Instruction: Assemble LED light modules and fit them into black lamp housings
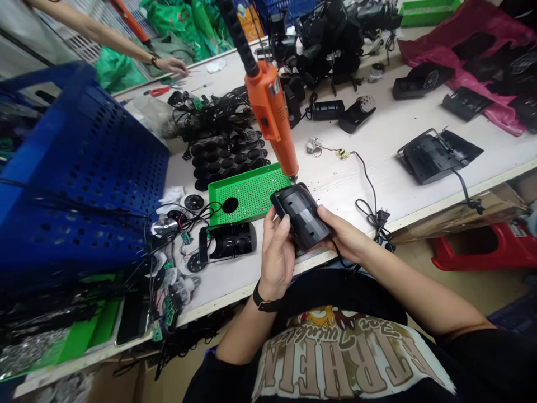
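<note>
You have a black plastic housing (300, 215) held in both hands, just above the front edge of the white workbench (369, 120). Your left hand (277, 257) cups its lower side with the fingers curled around it, and your right hand (342, 238) is closed on its opposite end. Both grips are firm around the housing, and neither hand holds anything else. A thin black cord (348, 260) leaves the housing and passes by your right wrist.

Just beyond the housing lies a green perforated tray (251, 193) with a black disc (230, 205) on it. The tip of an orange electric screwdriver (271, 106) hangs close above the tray's corner, with neither hand on it. Left of the tray sits a black cylindrical housing (230, 240), among loose wired circuit boards (185, 238). To the right are a small wired circuit board (342, 154), a two-pin plug (382, 215) and an open black housing with a metal bracket (436, 157). A blue perforated crate (84, 168) stands on the left. At the far end, a co-worker's hand (172, 66) reaches just past red-handled pliers (153, 91).
</note>
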{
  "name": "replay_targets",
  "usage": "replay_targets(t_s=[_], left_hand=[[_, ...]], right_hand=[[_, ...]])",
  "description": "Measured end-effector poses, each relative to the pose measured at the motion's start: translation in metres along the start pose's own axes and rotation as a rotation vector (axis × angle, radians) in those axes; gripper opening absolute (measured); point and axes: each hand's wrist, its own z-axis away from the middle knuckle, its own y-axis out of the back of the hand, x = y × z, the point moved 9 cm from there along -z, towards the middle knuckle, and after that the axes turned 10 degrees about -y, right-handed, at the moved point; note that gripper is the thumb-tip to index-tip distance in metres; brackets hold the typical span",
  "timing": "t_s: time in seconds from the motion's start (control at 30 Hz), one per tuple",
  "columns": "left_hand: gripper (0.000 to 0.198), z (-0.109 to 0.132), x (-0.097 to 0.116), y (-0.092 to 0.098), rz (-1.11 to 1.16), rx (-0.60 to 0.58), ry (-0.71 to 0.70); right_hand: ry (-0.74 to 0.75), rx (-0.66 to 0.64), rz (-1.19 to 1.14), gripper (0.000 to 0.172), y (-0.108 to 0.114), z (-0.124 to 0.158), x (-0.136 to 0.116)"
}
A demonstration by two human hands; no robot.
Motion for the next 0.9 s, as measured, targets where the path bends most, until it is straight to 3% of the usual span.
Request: replay_targets(t_s=[0.17, 0.3, 0.57, 0.73, 0.9], left_hand=[[0.064, 0.002, -0.002, 0.001, -0.046, 0.026, -0.001], [0.066, 0.003, -0.002, 0.006, -0.055, 0.111, -0.033], [0.064, 0.010, 0.006, 0.011, -0.120, 0.040, -0.150], [0.065, 0.019, 0.017, 0.011, -0.264, -0.005, -0.307], [0.062, 0.025, 0.015, 0.011, -0.265, 0.021, -0.357]], right_hand=[[0.305, 0.192, 0.410, 0.068, -0.002, 0.012, -0.013], [0.414, 0.248, 0.631, 0.071, -0.015, 0.024, -0.017], [0.423, 0.205, 0.513, 0.068, -0.020, 0.027, -0.030], [0.526, 0.225, 0.577, 0.060, -0.031, 0.032, -0.040], [0.596, 0.224, 0.591, 0.056, -0.032, 0.032, -0.041]])
